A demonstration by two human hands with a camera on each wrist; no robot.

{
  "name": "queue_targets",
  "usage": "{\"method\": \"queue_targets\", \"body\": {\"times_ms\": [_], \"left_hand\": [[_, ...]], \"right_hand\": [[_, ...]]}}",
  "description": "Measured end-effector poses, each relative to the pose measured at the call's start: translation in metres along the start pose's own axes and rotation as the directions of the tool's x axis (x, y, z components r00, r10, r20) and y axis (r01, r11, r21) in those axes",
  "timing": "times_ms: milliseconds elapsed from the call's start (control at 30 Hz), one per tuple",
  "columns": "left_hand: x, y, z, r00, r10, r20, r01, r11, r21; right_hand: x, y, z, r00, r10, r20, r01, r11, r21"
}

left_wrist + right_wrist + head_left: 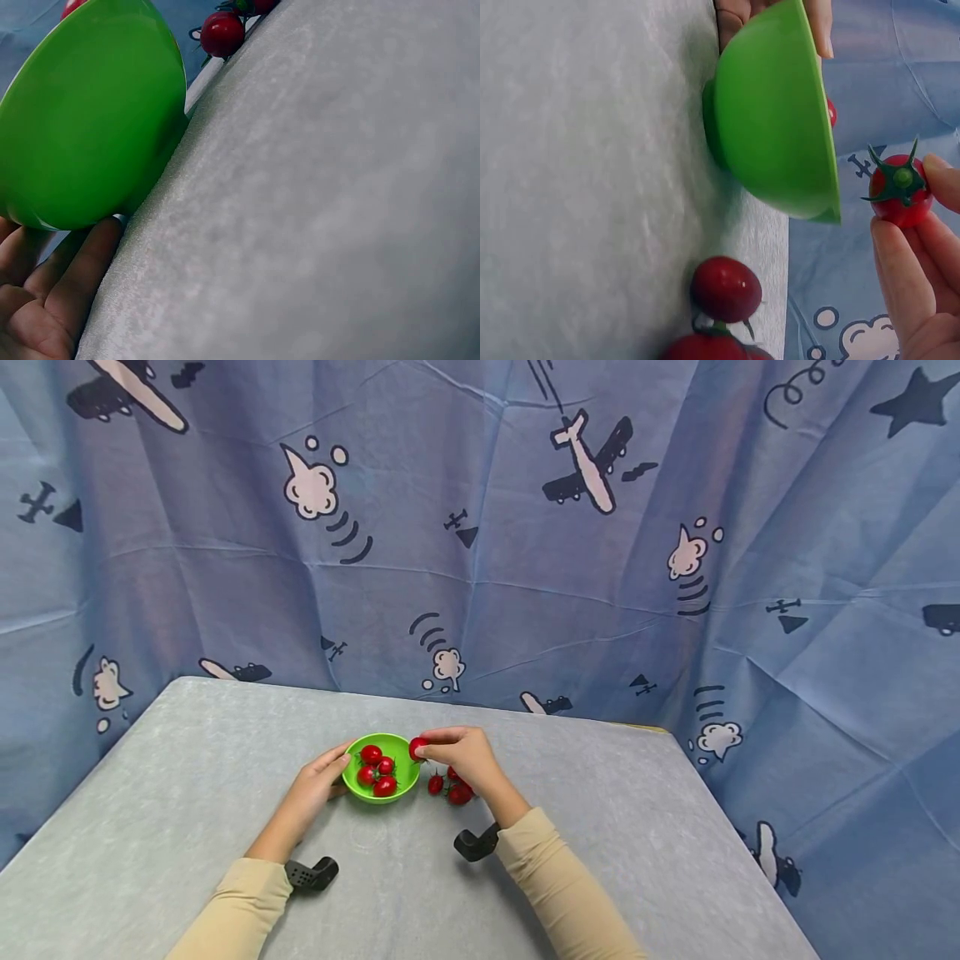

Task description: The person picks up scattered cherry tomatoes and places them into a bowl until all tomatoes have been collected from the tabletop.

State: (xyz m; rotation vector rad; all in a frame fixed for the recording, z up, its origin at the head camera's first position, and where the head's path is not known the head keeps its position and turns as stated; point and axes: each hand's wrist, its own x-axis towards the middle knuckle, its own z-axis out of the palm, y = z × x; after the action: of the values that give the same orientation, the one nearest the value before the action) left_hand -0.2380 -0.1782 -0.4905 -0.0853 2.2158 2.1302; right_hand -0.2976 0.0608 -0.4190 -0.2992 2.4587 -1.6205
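A bright green bowl stands on the table with several cherry tomatoes inside. At the bowl's left side, my left hand grips it, thumb over the rim and fingers against the outer wall. My right hand pinches a single cherry tomato between thumb and fingers, its green calyx showing in the right wrist view. That tomato is held at the bowl's right rim, above rim height. Below the right hand, more cherry tomatoes lie on the table beside the bowl, partly hidden by the hand in the head view.
A pale grey cloth covers the table. Behind it hangs a blue curtain printed with planes and clouds. Dark camera mounts sit on both wrists, below beige sleeves.
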Motion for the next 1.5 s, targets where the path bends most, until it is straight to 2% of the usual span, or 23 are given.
{"method": "queue_targets", "body": {"times_ms": [467,733,1100,1500], "left_hand": [[0.000,-0.004,0.001,1.000,0.024,-0.006,-0.024,1.000,-0.005],[0.001,-0.004,0.000,1.000,0.024,-0.001,-0.024,1.000,-0.012],[0.001,-0.001,-0.001,1.000,0.020,-0.004,-0.020,1.000,-0.012],[0.001,-0.002,-0.002,1.000,0.007,0.004,-0.007,1.000,-0.017]], "right_hand": [[-0.001,0.000,0.019,0.998,-0.025,0.052,0.027,0.999,-0.039],[-0.004,-0.005,0.031,0.996,-0.015,0.083,0.016,1.000,-0.017],[-0.003,-0.009,0.043,0.997,0.011,0.082,-0.012,1.000,0.013],[-0.007,-0.007,0.057,0.997,-0.007,0.078,0.012,0.998,-0.058]]}}
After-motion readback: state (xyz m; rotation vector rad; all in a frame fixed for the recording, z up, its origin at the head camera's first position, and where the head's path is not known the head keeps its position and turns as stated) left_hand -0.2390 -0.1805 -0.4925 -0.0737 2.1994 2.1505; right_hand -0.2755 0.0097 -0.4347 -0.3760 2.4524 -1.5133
